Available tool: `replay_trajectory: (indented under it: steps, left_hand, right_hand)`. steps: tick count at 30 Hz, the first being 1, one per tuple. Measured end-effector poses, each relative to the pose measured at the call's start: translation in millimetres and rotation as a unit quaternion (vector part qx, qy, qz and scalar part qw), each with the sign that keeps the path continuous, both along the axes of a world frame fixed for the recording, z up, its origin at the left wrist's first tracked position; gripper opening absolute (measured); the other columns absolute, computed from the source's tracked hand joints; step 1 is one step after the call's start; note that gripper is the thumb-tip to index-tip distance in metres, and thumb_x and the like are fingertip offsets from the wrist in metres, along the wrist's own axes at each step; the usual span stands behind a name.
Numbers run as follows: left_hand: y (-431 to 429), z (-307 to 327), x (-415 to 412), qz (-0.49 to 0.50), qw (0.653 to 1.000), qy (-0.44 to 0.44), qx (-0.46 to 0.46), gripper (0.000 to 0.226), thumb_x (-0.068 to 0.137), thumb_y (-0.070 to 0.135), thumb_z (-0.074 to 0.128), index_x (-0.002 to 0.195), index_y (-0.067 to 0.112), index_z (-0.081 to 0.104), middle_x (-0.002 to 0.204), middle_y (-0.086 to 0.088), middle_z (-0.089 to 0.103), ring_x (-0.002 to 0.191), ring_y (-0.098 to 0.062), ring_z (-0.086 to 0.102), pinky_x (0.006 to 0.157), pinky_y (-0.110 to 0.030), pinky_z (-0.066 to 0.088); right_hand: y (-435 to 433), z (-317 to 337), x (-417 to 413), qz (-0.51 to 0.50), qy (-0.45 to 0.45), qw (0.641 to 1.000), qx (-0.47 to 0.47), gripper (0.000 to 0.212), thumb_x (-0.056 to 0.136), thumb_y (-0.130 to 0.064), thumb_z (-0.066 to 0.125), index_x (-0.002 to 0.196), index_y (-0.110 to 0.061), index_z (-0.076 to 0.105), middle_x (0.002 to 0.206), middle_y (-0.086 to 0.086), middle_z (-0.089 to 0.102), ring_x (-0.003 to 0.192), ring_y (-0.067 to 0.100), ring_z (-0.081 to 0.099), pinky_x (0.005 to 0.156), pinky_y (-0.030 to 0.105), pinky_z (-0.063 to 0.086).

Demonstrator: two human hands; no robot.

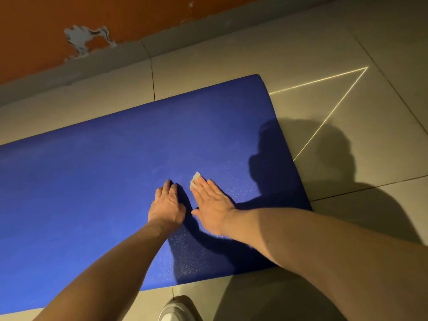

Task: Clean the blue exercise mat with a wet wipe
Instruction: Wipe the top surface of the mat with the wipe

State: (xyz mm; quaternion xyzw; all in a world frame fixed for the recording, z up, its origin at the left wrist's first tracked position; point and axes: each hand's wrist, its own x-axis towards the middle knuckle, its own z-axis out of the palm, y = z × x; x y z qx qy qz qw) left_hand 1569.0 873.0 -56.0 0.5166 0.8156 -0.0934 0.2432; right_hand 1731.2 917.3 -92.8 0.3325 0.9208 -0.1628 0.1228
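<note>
Pressing flat, right hand [211, 206] pins wipe [195, 179] to mat [92, 181], fingers straight and close together; wipe pokes out past fingertips. Left hand [167, 205] braces just beside, fingers slightly bent. Mat's length runs off leftward, so the next strokes likely head that way.

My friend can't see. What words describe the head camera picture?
A right hand presses a white wet wipe flat on a blue exercise mat, the left hand resting beside it. The mat lies on a tiled floor by an orange wall.
</note>
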Motion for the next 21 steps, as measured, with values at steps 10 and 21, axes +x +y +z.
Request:
replay_trajectory:
  steps: [10,21]
  left_hand:
    - [16,-3,0,-0.012,1.000,-0.006,0.006,0.072,0.102,0.040,0.045,0.159,0.011,0.012,0.167,-0.005,0.002,0.150,-0.030,0.007,0.121,-0.043,0.023]
    - [39,-9,-9,0.008,1.000,0.023,0.015,0.069,0.102,0.043,0.043,0.158,0.012,0.018,0.166,-0.008,0.008,0.147,-0.032,0.013,0.117,-0.046,0.030]
  right_hand:
    - [124,-6,20,-0.290,-0.061,0.953,0.057,0.078,0.106,-0.053,0.019,0.159,-0.002,-0.008,0.167,0.016,-0.013,0.154,0.033,-0.014,0.126,0.046,-0.001]
    - [94,-16,-10,-0.011,0.001,0.999,0.045,0.070,0.108,-0.048,0.014,0.158,-0.009,-0.014,0.166,0.008,-0.022,0.151,0.024,-0.026,0.125,0.043,-0.008]
